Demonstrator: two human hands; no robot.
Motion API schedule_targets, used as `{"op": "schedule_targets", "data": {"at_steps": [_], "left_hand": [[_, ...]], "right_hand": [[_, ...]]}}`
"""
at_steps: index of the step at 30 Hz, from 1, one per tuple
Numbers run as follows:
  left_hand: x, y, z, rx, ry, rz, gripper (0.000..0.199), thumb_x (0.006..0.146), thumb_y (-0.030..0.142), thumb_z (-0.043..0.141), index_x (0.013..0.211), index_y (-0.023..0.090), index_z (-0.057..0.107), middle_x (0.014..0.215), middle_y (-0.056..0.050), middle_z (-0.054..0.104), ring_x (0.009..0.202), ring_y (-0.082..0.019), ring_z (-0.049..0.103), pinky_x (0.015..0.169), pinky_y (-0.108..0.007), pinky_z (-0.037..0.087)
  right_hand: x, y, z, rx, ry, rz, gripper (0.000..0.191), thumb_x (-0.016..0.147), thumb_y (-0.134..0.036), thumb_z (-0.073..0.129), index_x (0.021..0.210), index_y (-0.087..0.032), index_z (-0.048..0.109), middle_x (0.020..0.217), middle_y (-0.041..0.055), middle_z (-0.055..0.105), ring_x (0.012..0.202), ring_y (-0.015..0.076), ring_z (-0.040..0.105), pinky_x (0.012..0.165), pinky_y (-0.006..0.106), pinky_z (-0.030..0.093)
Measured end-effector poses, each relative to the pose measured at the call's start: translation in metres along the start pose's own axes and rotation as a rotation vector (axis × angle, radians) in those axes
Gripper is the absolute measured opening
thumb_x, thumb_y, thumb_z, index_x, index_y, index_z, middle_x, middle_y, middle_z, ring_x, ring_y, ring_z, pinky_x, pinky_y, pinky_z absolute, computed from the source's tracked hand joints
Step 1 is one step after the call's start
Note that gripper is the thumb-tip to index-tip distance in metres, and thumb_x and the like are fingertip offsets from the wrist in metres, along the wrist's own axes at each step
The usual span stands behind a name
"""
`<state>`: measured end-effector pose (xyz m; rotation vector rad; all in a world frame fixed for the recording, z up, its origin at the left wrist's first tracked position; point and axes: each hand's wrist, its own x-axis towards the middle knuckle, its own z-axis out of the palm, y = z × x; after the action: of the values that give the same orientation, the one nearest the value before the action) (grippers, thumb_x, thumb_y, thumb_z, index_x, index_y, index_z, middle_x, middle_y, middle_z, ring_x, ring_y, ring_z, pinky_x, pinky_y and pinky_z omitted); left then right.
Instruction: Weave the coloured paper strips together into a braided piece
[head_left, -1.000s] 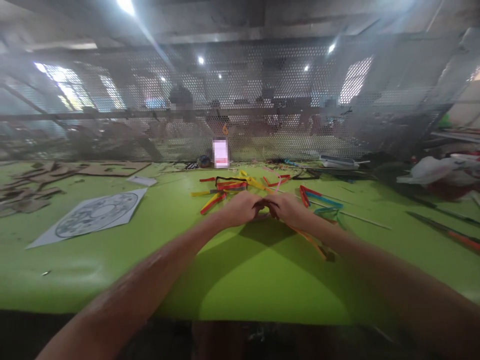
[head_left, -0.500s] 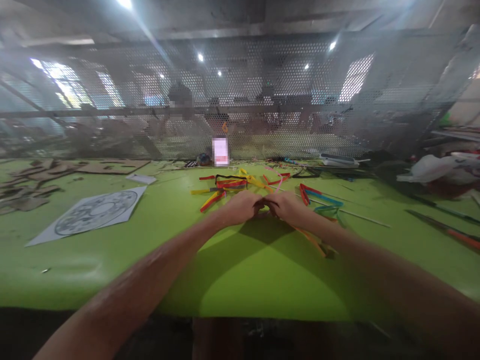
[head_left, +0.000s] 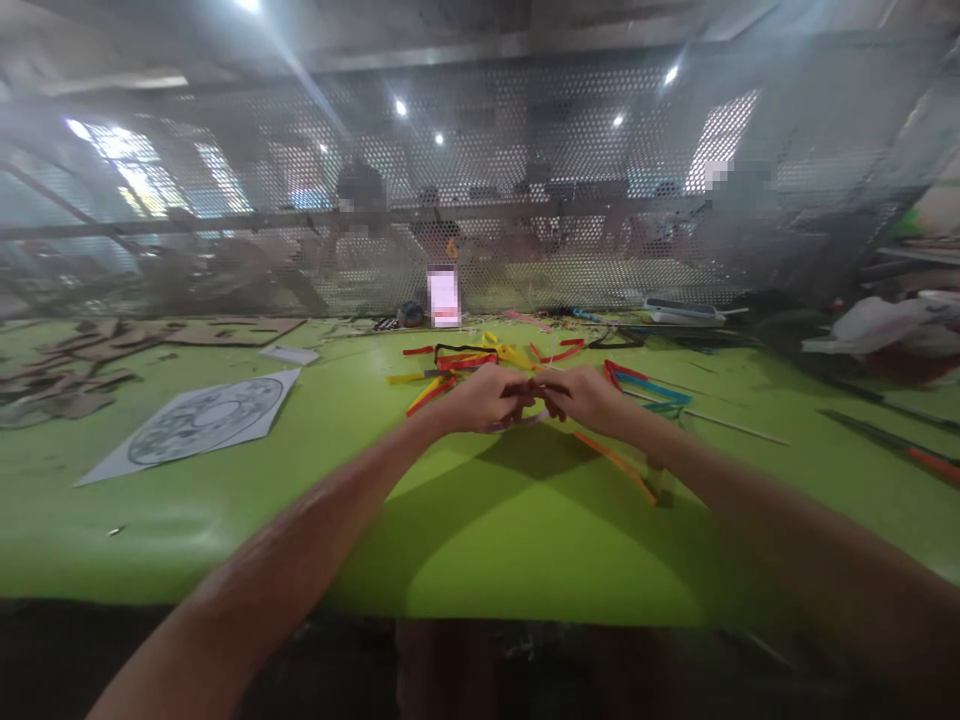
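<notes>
Above the green table (head_left: 525, 560), my left hand (head_left: 491, 398) and my right hand (head_left: 581, 393) meet at their fingertips. Both are closed on a thin pale purple strip (head_left: 534, 418), which shows below the fingers. Red, yellow and black strips (head_left: 465, 358) lie just behind and left of my left hand. A folded red and blue strip (head_left: 646, 385) is right of my right hand. An orange strip (head_left: 619, 465) runs along the table in front of my right forearm, partly hidden at its end.
A printed circular drawing (head_left: 206, 418) and brown cardboard pieces (head_left: 97, 355) lie at the left. At the right are scissors (head_left: 892, 445) and a plastic bag (head_left: 877, 325). A perforated screen (head_left: 510, 240) stands behind, with a lit phone (head_left: 444, 297) before it.
The fingers of both hands have shifted, and more of the pale strip shows below them. A pink strip behind the hands now lies farther back. The whole view has shifted slightly.
</notes>
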<state>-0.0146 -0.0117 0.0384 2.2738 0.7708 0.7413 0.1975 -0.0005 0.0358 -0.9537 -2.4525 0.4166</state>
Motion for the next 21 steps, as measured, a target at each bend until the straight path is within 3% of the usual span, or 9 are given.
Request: {"op": "schedule_targets", "data": {"at_steps": [11,17,21], "left_hand": [[0.000,-0.002,0.000,-0.151,-0.019,-0.037,0.013,0.086,0.018,0.055,0.081,0.013,0.067,0.060,0.001,0.064,0.052,-0.008,0.059,0.049,-0.016,0.045],[0.002,-0.015,0.003,-0.010,0.019,-0.090,0.020,0.087,0.023,0.058,0.071,0.013,0.063,0.055,0.001,0.061,0.049,-0.008,0.054,0.048,-0.019,0.041],[0.003,-0.016,-0.001,0.106,0.082,-0.077,0.022,0.090,0.025,0.057,0.073,0.012,0.064,0.063,-0.002,0.067,0.054,-0.009,0.058,0.055,-0.020,0.044]], "right_hand": [[-0.001,-0.005,-0.001,0.047,-0.022,0.031,0.023,0.095,-0.023,0.045,0.092,-0.015,0.066,0.061,0.0000,0.061,0.055,0.0104,0.053,0.059,0.021,0.036],[0.000,-0.006,0.001,-0.196,0.004,0.030,0.020,0.094,-0.019,0.051,0.094,-0.015,0.070,0.068,0.0028,0.066,0.059,0.0114,0.052,0.060,0.023,0.031],[0.000,-0.003,0.001,-0.217,0.048,0.056,0.022,0.095,-0.024,0.052,0.099,-0.016,0.072,0.073,0.0035,0.069,0.061,0.0122,0.053,0.060,0.023,0.031]]}}
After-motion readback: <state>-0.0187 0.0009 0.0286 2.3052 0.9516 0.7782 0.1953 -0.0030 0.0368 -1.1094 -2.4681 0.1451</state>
